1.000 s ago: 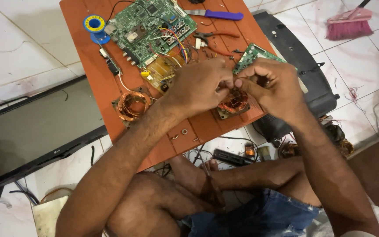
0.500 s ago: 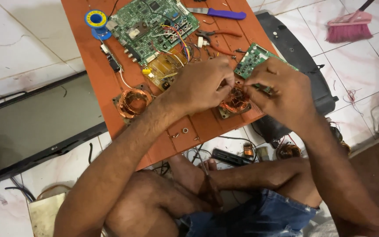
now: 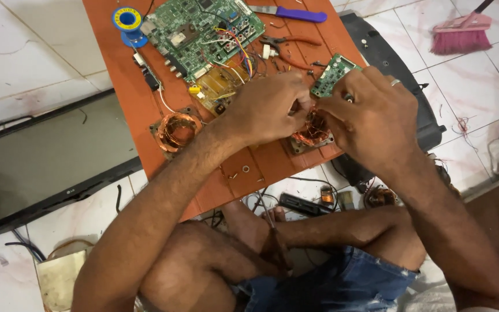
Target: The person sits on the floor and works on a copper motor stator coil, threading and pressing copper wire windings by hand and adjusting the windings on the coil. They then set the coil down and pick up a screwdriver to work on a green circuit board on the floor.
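A copper wire coil (image 3: pixel 313 132) on a metal core lies on the orange board (image 3: pixel 145 110). My left hand (image 3: pixel 267 107) and my right hand (image 3: pixel 373 115) both close on the coil from either side, fingertips meeting over its top. A second copper coil (image 3: pixel 175 130) lies to the left, untouched. A large green circuit board (image 3: pixel 200 32) with coloured wires sits at the far side of the orange board. A small green circuit board (image 3: pixel 331 74) lies just beyond my right hand.
A blue solder spool (image 3: pixel 127 20), pliers (image 3: pixel 287 41) and a purple-handled knife (image 3: pixel 293 13) lie on the orange board. A flat screen (image 3: pixel 41 156) lies on the tiled floor at left. A black casing (image 3: pixel 394 58) is at right, a pink brush (image 3: pixel 463 32) beyond it.
Both hands stay on the coil; my right hand has shifted slightly over it and the view has moved a little to the right.
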